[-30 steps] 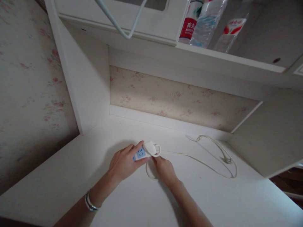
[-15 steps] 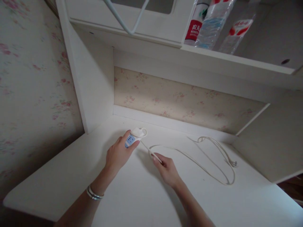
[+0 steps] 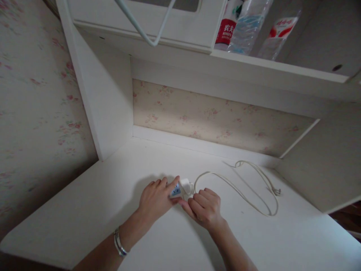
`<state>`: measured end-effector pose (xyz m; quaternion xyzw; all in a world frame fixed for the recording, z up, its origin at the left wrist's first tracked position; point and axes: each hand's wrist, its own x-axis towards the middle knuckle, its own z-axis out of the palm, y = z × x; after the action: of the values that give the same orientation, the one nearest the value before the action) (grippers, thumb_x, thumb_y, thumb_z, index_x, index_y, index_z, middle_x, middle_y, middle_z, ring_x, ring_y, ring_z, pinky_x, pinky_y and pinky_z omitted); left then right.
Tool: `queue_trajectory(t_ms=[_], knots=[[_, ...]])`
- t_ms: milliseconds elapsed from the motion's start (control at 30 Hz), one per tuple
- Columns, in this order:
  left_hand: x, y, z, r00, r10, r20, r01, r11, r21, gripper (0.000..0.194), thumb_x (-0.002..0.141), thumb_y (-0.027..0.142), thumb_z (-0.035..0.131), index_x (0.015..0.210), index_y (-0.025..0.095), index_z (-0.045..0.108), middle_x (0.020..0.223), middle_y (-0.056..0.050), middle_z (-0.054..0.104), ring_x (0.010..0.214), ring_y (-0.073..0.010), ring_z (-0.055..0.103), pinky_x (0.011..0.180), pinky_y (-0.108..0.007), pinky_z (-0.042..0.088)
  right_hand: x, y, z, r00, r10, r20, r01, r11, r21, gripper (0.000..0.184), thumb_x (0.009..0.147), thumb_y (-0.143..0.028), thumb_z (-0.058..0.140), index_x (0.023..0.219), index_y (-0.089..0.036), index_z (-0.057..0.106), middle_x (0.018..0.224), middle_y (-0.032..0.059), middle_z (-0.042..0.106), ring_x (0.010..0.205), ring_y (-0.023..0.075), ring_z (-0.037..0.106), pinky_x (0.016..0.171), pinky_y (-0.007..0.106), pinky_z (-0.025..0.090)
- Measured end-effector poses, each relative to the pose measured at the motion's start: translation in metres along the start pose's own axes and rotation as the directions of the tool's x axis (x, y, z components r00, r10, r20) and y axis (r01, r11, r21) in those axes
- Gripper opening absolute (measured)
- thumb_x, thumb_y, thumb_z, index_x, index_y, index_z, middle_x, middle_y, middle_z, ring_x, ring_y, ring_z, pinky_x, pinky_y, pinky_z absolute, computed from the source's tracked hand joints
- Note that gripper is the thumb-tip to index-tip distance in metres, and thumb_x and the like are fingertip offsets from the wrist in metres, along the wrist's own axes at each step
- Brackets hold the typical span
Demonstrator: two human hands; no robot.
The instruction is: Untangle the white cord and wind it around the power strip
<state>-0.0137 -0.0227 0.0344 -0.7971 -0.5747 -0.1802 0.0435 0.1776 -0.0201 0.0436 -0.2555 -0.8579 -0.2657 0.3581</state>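
Observation:
My left hand (image 3: 156, 199), with silver bangles at its wrist, is closed around a small power strip (image 3: 175, 191) with a blue socket face. A white plug or adapter (image 3: 185, 184) sits at the strip's far end, and a loop of cord hangs beside it. My right hand (image 3: 205, 209) is curled into a fist close by, its thumb reaching to the strip's end. It grips the white cord (image 3: 225, 180), though the part inside the fist is hidden. From there the cord runs right over the desk in a wide loop to a pronged plug (image 3: 278, 192).
The white desktop (image 3: 118, 180) lies beneath a shelf (image 3: 276, 68) holding several plastic bottles (image 3: 249, 26). A pale bent bar (image 3: 153, 40) hangs at the top. Side panels (image 3: 113, 101) close off the nook left and right.
My left hand has brought the power strip right and nearer to me. My right hand has turned and curled into a fist beside it, drawing the cord in.

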Motion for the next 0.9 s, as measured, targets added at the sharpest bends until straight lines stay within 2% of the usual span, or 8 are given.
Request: queue_trajectory(t_ms=[133,233,300,467,533,733,800,900], knots=[[-0.005,0.014,0.002,0.982,0.176,0.069,-0.174,0.984,-0.035,0.059,0.078,0.057,0.053,0.131,0.034,0.044,0.092,-0.006,0.062,0.081,-0.0248,0.06,0.074,-0.038,0.045,0.001,0.003,-0.001,0.999,0.045,-0.018,-0.044,0.999,0.024,0.038,0.085,-0.031,0.059,0.051,-0.019,0.048,0.047,-0.0017,0.044,0.05,0.0112,0.037,0.053,0.031,0.022],[-0.008,0.02,0.003,0.931,0.35,0.098,-0.343,0.935,-0.086,0.051,0.073,0.061,0.057,0.112,0.03,0.06,0.092,-0.005,0.064,0.084,-0.0253,0.06,0.077,-0.039,0.046,-0.001,0.009,-0.001,0.991,0.129,0.045,-0.132,0.989,0.072,0.039,0.087,-0.031,0.054,0.05,-0.019,0.049,0.049,-0.0007,0.045,0.051,0.0115,0.039,0.055,0.03,0.024],[-0.01,0.022,0.004,0.89,0.445,0.101,-0.433,0.893,-0.126,0.049,0.07,0.063,0.058,0.102,0.027,0.064,0.092,-0.005,0.065,0.085,-0.0248,0.06,0.078,-0.038,0.046,-0.004,0.014,0.001,0.978,0.188,0.088,-0.197,0.975,0.099,0.041,0.088,-0.031,0.051,0.049,-0.019,0.048,0.049,-0.0002,0.045,0.052,0.0115,0.039,0.056,0.03,0.025],[-0.014,0.022,-0.001,0.828,0.559,0.049,-0.534,0.812,-0.234,0.06,0.071,0.067,0.053,0.116,0.029,0.057,0.085,-0.003,0.064,0.078,-0.0206,0.061,0.073,-0.034,0.047,-0.012,0.023,0.01,0.936,0.328,0.126,-0.347,0.92,0.182,0.044,0.091,-0.029,0.043,0.048,-0.019,0.046,0.047,-0.0009,0.041,0.049,0.0108,0.037,0.055,0.029,0.025],[-0.013,0.02,-0.006,0.832,0.555,0.007,-0.535,0.805,-0.256,0.063,0.072,0.068,0.051,0.12,0.028,0.054,0.088,-0.003,0.065,0.079,-0.0201,0.061,0.074,-0.034,0.047,-0.016,0.028,0.013,0.903,0.412,0.126,-0.43,0.879,0.206,0.047,0.093,-0.029,0.038,0.048,-0.019,0.045,0.046,-0.001,0.04,0.047,0.0108,0.036,0.054,0.028,0.024],[-0.011,0.01,-0.02,0.898,0.44,-0.02,-0.426,0.855,-0.296,0.058,0.068,0.063,0.059,0.114,0.028,0.054,0.095,-0.002,0.066,0.086,-0.0211,0.062,0.078,-0.034,0.047,-0.024,0.038,0.023,0.757,0.628,0.18,-0.654,0.723,0.222,0.052,0.095,-0.037,0.029,0.05,-0.019,0.047,0.047,0.0002,0.045,0.046,0.0104,0.041,0.051,0.025,0.027],[-0.012,0.008,-0.02,0.918,0.397,-0.008,-0.377,0.866,-0.328,0.062,0.064,0.063,0.062,0.114,0.028,0.053,0.098,-0.002,0.066,0.088,-0.0217,0.063,0.081,-0.035,0.047,-0.026,0.038,0.029,0.723,0.652,0.229,-0.691,0.682,0.238,0.052,0.096,-0.039,0.027,0.054,-0.018,0.05,0.048,0.0004,0.048,0.047,0.0105,0.044,0.051,0.024,0.029],[-0.013,0.005,-0.018,0.941,0.337,-0.042,-0.328,0.869,-0.371,0.074,0.061,0.065,0.064,0.122,0.027,0.045,0.105,-0.003,0.066,0.09,-0.0221,0.063,0.084,-0.037,0.047,-0.028,0.037,0.035,0.704,0.647,0.294,-0.709,0.668,0.226,0.053,0.096,-0.042,0.024,0.06,-0.018,0.054,0.05,0.0011,0.052,0.049,0.011,0.049,0.05,0.022,0.03]])
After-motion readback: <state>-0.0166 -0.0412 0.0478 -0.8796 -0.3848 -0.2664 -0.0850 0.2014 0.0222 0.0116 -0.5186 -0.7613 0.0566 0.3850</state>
